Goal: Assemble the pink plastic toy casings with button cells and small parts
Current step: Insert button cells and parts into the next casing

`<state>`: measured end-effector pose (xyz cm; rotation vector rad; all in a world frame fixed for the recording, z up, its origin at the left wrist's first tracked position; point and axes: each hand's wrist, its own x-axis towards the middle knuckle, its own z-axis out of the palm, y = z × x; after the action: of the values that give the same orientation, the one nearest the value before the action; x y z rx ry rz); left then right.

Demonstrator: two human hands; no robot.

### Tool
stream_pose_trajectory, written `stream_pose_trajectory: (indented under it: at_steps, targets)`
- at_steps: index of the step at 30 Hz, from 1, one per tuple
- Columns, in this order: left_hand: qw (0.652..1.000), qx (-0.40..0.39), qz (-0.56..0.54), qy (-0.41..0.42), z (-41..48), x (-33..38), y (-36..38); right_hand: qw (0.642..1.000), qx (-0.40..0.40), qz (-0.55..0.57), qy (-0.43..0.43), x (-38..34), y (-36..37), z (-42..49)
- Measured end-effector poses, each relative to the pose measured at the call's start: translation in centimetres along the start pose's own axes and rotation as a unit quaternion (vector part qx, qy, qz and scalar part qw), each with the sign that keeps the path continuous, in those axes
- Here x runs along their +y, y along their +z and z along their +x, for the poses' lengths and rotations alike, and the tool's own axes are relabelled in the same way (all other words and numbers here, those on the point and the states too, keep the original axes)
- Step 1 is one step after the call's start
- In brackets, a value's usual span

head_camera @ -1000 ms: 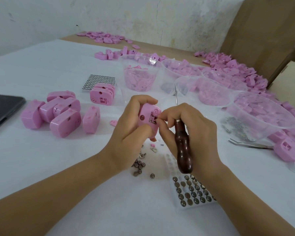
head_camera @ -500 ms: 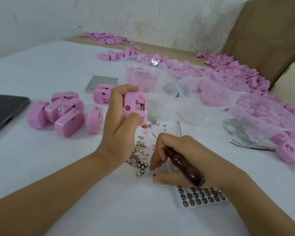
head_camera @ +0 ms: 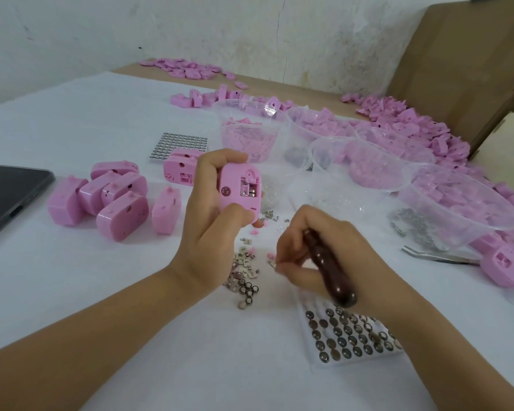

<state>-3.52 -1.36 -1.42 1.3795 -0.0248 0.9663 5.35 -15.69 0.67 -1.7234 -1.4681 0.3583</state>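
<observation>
Head camera gives me the whole bench. I see the left hand (head_camera: 211, 221) held above the white cloth (head_camera: 101, 307), fingers over the top and thumb under the lower edge of one pink casing (head_camera: 239, 188). It grips the casing upright with the open compartment turned toward the lens, and something metallic glints inside that opening.

The right hand (head_camera: 318, 256) sits lower and nearer to me, apart from the left. Its fingers are curled round a dark wooden-handled tool (head_camera: 330, 271), the butt of the handle pointing back toward the wrist. Thumb and forefinger tips come together low over the cloth at a tiny pale piece (head_camera: 271, 263); whether they pinch it I cannot tell.

Between the two hands lie small metal parts (head_camera: 244, 266) and, just nearer me, loose button cells (head_camera: 248, 292). A tray of button cells (head_camera: 353, 339) lies below the right wrist.

To the left a cluster of pink casings (head_camera: 107, 200) stands on the cloth, with a dark phone (head_camera: 9, 194) at the frame edge beyond them. Farther back are a second tray (head_camera: 178, 143) and clear plastic bowls (head_camera: 457, 203) holding pink pieces, curving off to the right. Tweezers (head_camera: 436, 257) lie by the nearest bowl, and loose pink parts (head_camera: 413, 126) pile up against cardboard (head_camera: 472, 69) at far right.
</observation>
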Motion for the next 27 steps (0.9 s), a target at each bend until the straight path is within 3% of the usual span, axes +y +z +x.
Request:
stream_pose_trajectory:
  at_steps: [9, 13, 23, 27]
  targets:
    - [0.997, -0.051, 0.031, -0.039, -0.2, -0.6, 0.4, 0.958, 0.192, 0.209, -0.033, -1.5, 0.1, 0.6]
    - [0.992, -0.088, 0.062, -0.063, -0.5, -0.8, 0.8, 0.944, 0.232, 0.230, -0.046, -1.9, 0.6, 0.8]
    - [0.986, -0.135, 0.060, -0.076, -1.2, -0.6, 1.1, 0.954, 0.298, -0.022, -0.037, -1.4, 1.7, 0.7]
    - [0.984, -0.160, 0.034, -0.070, -1.3, -0.2, 1.2, 0.919, 0.314, -0.220, -0.095, -1.4, 1.9, 0.6]
